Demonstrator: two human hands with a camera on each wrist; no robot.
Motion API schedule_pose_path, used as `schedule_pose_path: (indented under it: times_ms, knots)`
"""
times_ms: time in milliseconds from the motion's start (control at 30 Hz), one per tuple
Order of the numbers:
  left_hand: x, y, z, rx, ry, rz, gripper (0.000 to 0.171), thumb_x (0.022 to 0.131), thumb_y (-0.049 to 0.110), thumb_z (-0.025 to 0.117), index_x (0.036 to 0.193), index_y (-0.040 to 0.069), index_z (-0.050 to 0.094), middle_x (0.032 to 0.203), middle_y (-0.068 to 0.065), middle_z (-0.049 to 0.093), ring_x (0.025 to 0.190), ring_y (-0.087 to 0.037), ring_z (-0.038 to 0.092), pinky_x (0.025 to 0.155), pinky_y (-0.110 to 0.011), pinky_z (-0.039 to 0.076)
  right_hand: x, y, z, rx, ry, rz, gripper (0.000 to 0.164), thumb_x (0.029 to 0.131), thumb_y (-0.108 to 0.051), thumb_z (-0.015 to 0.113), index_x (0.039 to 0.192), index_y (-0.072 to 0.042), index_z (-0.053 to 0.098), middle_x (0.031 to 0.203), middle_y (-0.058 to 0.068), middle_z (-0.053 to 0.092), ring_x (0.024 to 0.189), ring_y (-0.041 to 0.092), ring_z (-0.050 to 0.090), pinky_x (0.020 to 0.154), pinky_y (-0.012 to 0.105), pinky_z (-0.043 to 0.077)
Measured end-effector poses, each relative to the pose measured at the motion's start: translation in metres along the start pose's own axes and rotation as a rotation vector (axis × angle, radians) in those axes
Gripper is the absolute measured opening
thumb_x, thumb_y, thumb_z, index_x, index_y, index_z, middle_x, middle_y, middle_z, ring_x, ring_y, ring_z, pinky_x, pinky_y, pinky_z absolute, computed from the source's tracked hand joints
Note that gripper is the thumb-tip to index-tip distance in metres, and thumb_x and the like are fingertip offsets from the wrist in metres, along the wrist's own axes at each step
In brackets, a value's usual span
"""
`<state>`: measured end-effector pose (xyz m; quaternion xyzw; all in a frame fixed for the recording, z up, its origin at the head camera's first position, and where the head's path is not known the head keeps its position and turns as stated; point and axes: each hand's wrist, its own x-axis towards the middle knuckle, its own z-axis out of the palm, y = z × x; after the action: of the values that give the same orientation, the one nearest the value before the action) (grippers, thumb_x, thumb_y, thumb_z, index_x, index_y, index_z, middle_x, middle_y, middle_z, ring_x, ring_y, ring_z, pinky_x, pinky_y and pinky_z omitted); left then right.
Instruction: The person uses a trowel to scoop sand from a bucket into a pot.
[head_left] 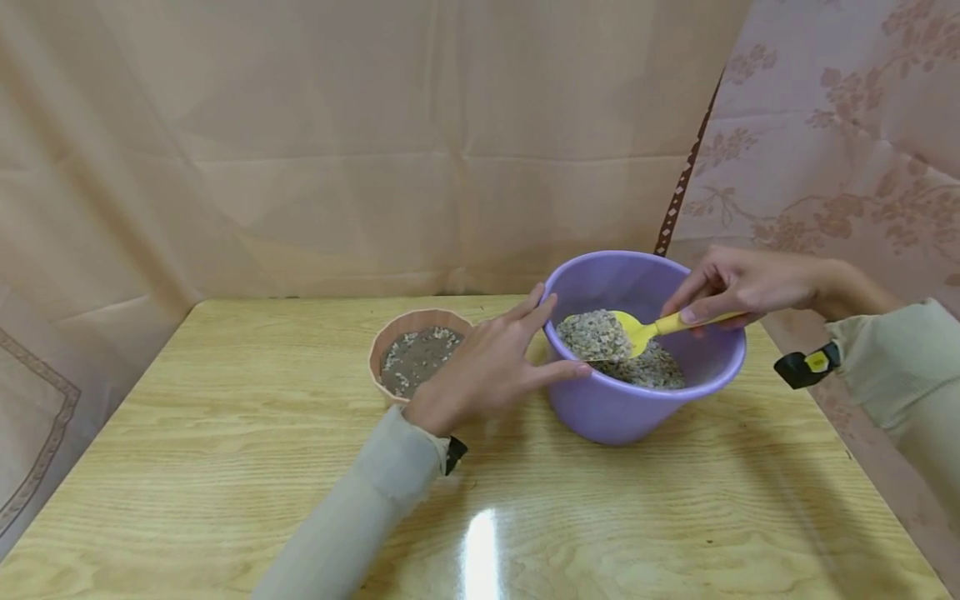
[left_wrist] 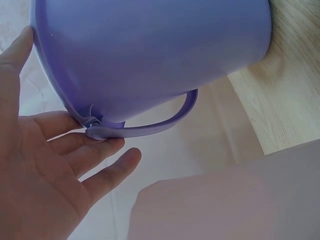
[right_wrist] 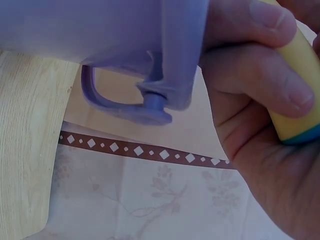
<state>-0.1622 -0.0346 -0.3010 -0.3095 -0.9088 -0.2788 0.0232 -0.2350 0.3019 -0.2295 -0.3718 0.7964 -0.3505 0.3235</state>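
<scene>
Right hand (head_left: 742,283): fingers clamped round the handle of the yellow scoop (head_left: 660,327), which lies straight off to that hand's left, over the purple bucket (head_left: 600,421). Key relation: scoop's long axis runs roughly parallel to the table's far edge, grip end toward the right edge, blade toward the left edge, so it points pot-side. Blade sits face up with heaped gravel (head_left: 597,333), lower than the grip in the head view, just beside the bucket's left rim. Blade touching that rim or not: can't tell.

Left hand (head_left: 487,358): fingers apart and mostly straight, touching the bucket's left side by the bail (left_wrist: 150,130), thumb laid along the rim near the blade. It isn't wrapped round anything.

Bucket stands near the table's far right corner, more gravel below the blade. Orange pot (head_left: 427,319) is left of it, near the middle of the far edge, with grey-brown fill and pale bits on top. Left hand is the nearer one to the pot, between it and the blade, covering part of the pot's right side. Table (head_left: 225,400) runs up to the curtain (head_left: 322,217).
</scene>
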Motion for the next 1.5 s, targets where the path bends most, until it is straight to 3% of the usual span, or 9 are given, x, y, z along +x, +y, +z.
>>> schedule_pose_path:
  times_ms: [367, 700, 967, 1033, 1100, 1200, 1267, 1333, 1500]
  knots:
    - [0.001, -0.003, -0.006, -0.01, -0.035, -0.001, 0.101, 0.084, 0.083, 0.044, 0.159, 0.018, 0.025, 0.164, 0.005, 0.008, 0.146, -0.025, 0.029, 0.116, -0.044, 0.029, -0.007, -0.003, -0.005, 0.05, -0.015, -0.009, 0.026, 0.1, 0.004, 0.052, 0.121, 0.007, 0.067, 0.056, 0.023, 0.048, 0.036, 0.029, 0.023, 0.032, 0.02, 0.031]
    - [-0.002, -0.009, -0.008, -0.055, -0.017, 0.032, 0.095, 0.086, 0.076, 0.051, 0.158, 0.018, 0.028, 0.163, 0.006, 0.016, 0.145, -0.02, 0.03, 0.115, -0.04, 0.031, -0.012, -0.006, -0.009, 0.053, -0.021, 0.041, 0.028, 0.101, 0.001, 0.052, 0.124, 0.004, 0.066, 0.075, 0.013, 0.069, 0.039, 0.028, 0.023, 0.033, 0.022, 0.032]
    - [-0.018, -0.015, -0.017, -0.034, 0.042, 0.026, 0.083, 0.087, 0.075, 0.051, 0.157, 0.034, 0.03, 0.162, 0.005, 0.024, 0.137, -0.025, 0.045, 0.108, -0.043, 0.04, -0.015, -0.007, -0.012, 0.062, -0.034, 0.019, 0.029, 0.101, 0.003, 0.049, 0.125, 0.004, 0.066, 0.075, 0.014, 0.069, 0.04, 0.031, 0.022, 0.032, 0.024, 0.031]
    - [-0.023, -0.017, -0.021, -0.019, 0.053, 0.022, 0.081, 0.088, 0.073, 0.051, 0.156, 0.032, 0.033, 0.162, 0.004, 0.026, 0.111, -0.021, 0.065, 0.103, -0.038, 0.045, -0.017, -0.008, -0.012, 0.062, -0.03, 0.029, 0.029, 0.101, 0.003, 0.05, 0.125, 0.004, 0.066, 0.076, 0.015, 0.069, 0.04, 0.029, 0.023, 0.033, 0.023, 0.031]
    - [-0.029, -0.021, -0.025, 0.005, 0.069, 0.016, 0.081, 0.089, 0.072, 0.052, 0.155, 0.027, 0.036, 0.161, 0.003, 0.029, 0.079, -0.015, 0.066, 0.087, -0.034, 0.052, -0.018, -0.008, -0.012, 0.056, -0.02, 0.045, 0.029, 0.101, 0.002, 0.05, 0.125, 0.004, 0.066, 0.078, 0.018, 0.069, 0.04, 0.025, 0.024, 0.034, 0.02, 0.032]
    - [-0.04, -0.031, -0.031, 0.061, 0.11, -0.006, 0.077, 0.09, 0.071, 0.053, 0.15, 0.023, 0.047, 0.159, 0.002, 0.034, 0.082, -0.016, 0.066, 0.088, -0.038, 0.051, -0.021, -0.01, -0.013, 0.035, 0.003, 0.084, 0.028, 0.101, -0.001, 0.051, 0.124, 0.002, 0.067, 0.078, 0.019, 0.069, 0.041, 0.016, 0.03, 0.036, 0.017, 0.035]
    - [-0.048, -0.04, -0.035, 0.078, 0.123, -0.041, 0.073, 0.089, 0.072, 0.054, 0.143, 0.024, 0.055, 0.159, 0.003, 0.034, 0.118, -0.021, 0.06, 0.098, -0.046, 0.046, -0.022, -0.011, -0.013, 0.028, 0.012, 0.099, 0.028, 0.101, -0.002, 0.052, 0.124, 0.001, 0.067, 0.078, 0.019, 0.07, 0.041, 0.017, 0.032, 0.037, 0.017, 0.037]
    - [-0.056, -0.049, -0.039, 0.088, 0.121, -0.095, 0.075, 0.087, 0.074, 0.055, 0.143, 0.024, 0.055, 0.16, 0.003, 0.033, 0.142, -0.03, 0.038, 0.112, -0.054, 0.031, -0.022, -0.012, -0.014, 0.025, 0.014, 0.107, 0.028, 0.101, -0.002, 0.053, 0.124, 0.0, 0.068, 0.078, 0.019, 0.07, 0.041, 0.018, 0.033, 0.037, 0.017, 0.036]
    - [-0.073, -0.071, -0.046, 0.07, 0.071, -0.218, 0.096, 0.08, 0.078, 0.06, 0.154, 0.021, 0.04, 0.162, -0.002, 0.027, 0.144, -0.039, 0.03, 0.111, -0.061, 0.03, -0.023, -0.012, -0.014, 0.033, 0.004, 0.092, 0.028, 0.101, -0.001, 0.052, 0.125, 0.002, 0.067, 0.078, 0.019, 0.07, 0.041, 0.024, 0.03, 0.035, 0.018, 0.035]
